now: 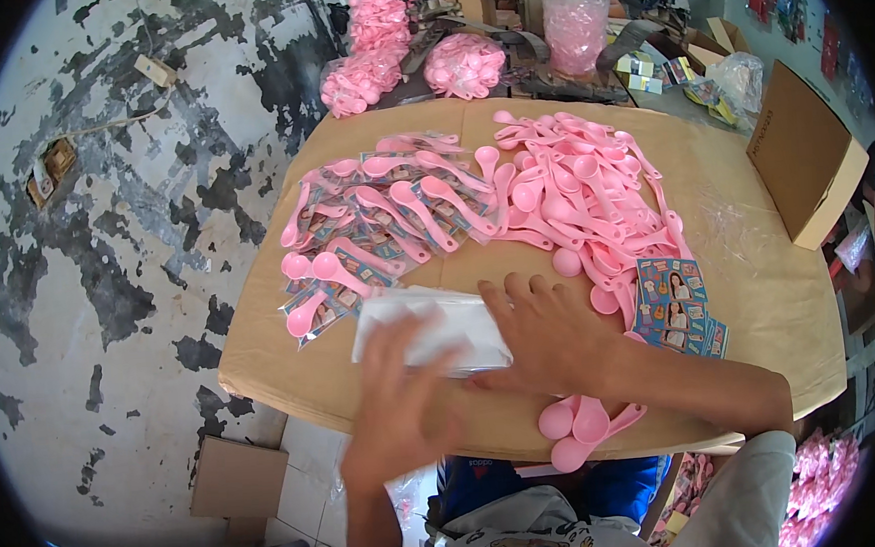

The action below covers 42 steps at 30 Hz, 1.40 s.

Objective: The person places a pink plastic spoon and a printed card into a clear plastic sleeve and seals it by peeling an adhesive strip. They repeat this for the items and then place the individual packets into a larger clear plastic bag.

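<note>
A stack of whitish plastic bags [476, 323] lies on the near middle of the brown-covered table. My right hand [546, 332] grips its right end, fingers over the top and thumb along the near edge. Over the stack's left part is my left hand [399, 381], smeared by motion, so its grip is unclear. Beyond the stack, to the left, several pink spoons in clear bags with printed cards [384, 212] lie in a pile. Loose pink spoons [578, 190] are heaped to the right. Printed blue cards [672, 304] lie by my right forearm, and a few spoons [589, 420] sit near the table's front edge.
Brown paper covers the table [759, 294]. Bulging bags of pink spoons [465, 66] stand behind it, beside machinery. An open cardboard box [801, 161] stands at the right edge. A peeling wall [135, 242] rises on the left, with a cardboard piece [238, 478] below.
</note>
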Each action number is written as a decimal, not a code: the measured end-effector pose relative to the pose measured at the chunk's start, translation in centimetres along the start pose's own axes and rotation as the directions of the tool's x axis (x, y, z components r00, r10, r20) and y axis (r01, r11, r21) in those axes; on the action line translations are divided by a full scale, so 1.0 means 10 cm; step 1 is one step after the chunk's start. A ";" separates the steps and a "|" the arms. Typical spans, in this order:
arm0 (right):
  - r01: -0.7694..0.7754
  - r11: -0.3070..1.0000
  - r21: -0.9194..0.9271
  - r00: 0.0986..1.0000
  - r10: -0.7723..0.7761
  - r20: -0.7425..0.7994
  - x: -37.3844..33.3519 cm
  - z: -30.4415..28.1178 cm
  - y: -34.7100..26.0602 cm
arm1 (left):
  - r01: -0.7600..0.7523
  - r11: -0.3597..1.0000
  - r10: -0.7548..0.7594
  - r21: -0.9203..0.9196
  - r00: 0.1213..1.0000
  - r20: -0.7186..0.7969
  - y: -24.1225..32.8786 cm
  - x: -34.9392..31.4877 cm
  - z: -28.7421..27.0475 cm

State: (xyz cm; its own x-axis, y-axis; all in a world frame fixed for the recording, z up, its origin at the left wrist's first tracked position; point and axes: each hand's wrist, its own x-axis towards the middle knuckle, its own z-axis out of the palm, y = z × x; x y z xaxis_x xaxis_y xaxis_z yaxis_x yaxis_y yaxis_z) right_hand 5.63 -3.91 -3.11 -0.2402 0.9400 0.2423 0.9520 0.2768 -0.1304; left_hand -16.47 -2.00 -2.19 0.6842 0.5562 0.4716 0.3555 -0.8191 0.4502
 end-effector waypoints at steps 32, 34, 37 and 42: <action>0.030 0.999 0.025 0.969 -0.035 0.244 0.23 -0.18 0.01 | -0.126 0.991 0.133 -0.044 0.963 0.235 1.16 0.31 1.47; -0.042 0.999 -0.017 0.953 0.045 0.300 0.20 -0.21 0.00 | -0.250 0.920 0.332 -0.303 0.907 0.258 1.09 0.15 1.12; -0.089 0.994 -0.057 0.940 0.102 0.325 0.11 -0.33 -0.05 | -0.261 0.723 0.488 -0.640 0.849 0.205 0.84 0.02 0.43; 0.008 0.999 0.031 0.933 -0.019 0.359 -0.17 -0.63 0.08 | 0.330 0.941 -0.338 -0.078 0.888 -0.311 -0.17 0.35 -0.14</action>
State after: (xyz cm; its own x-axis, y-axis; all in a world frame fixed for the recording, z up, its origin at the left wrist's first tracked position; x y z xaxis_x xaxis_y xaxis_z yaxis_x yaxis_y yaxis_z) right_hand 7.99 -6.52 2.42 -0.3098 0.9436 -0.1168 0.9438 0.2903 -0.1582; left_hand -15.58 1.50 -0.24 0.2899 0.8144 0.5027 0.5105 -0.5759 0.6386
